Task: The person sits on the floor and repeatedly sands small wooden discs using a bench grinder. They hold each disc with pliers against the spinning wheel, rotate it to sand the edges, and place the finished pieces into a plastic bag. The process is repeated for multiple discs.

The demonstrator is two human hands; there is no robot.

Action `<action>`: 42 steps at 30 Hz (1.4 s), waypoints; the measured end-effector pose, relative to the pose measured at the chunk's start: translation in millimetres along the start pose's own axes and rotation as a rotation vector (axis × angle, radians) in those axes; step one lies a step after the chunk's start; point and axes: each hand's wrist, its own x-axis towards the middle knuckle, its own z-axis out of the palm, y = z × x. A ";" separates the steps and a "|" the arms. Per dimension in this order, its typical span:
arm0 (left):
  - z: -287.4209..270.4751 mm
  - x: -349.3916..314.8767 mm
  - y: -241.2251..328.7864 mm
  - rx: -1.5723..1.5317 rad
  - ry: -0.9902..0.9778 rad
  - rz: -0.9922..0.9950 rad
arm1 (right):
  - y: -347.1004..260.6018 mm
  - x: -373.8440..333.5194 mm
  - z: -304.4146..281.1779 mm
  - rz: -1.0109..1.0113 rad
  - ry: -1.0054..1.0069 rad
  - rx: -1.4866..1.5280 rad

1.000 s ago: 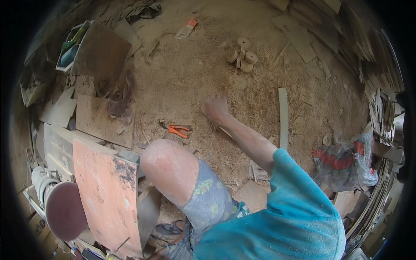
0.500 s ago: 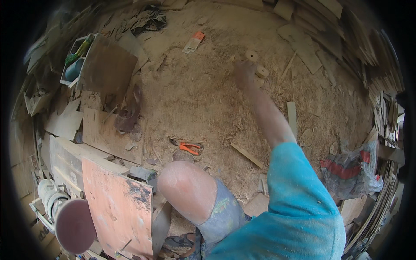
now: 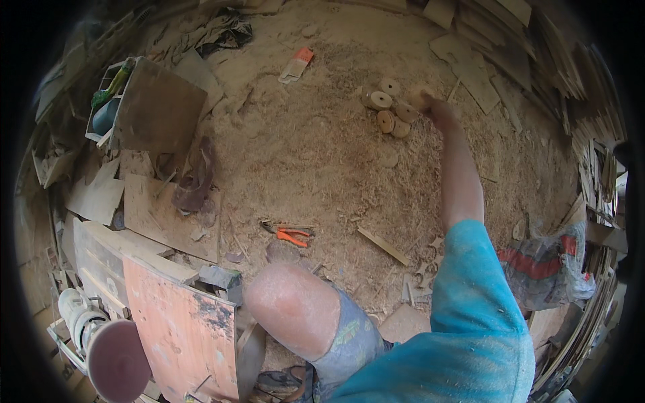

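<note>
My right hand [image 3: 435, 106] reaches far out over the sawdust-strewn floor, its fingers closed on a pale round wooden disc [image 3: 421, 94], blurred and partly covered by the hand. Just left of it lies a loose cluster of small wooden discs with centre holes. Among them are a far disc [image 3: 390, 86], a paler disc [image 3: 381, 101] and a tilted disc [image 3: 385, 121]; some overlap. My left hand does not show.
Orange-handled pliers [image 3: 292, 235] and a wooden strip [image 3: 383, 245] lie on the floor before my knee. At the left stand a disc sander [image 3: 119, 359], a pinkish board [image 3: 178, 322] and an open box [image 3: 161, 107]. A plastic sack [image 3: 544, 265] and stacked boards [image 3: 578, 87] line the right.
My right hand has moved right, from over the disc cluster to its right side, uncovering several discs. My forearm now hides a wooden strip that showed earlier.
</note>
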 end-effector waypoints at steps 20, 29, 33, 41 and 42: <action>-9.7 -6.6 -9.2 -0.051 0.091 -0.016 | 18.6 -55.2 40.2 -0.794 0.159 -1.063; -4.0 -2.9 1.0 -0.047 0.105 0.065 | -6.5 -80.9 59.2 -0.121 -0.133 -0.833; 6.2 -3.2 17.8 -0.114 -0.020 0.089 | 11.6 -124.3 83.9 -0.522 -0.085 -1.090; 86.6 40.1 70.2 -0.197 -0.234 0.305 | 64.4 -202.2 140.3 -0.795 -0.203 -1.310; 101.0 44.5 81.9 -0.179 -0.247 0.325 | 55.9 -210.7 149.0 -0.793 -0.181 -0.916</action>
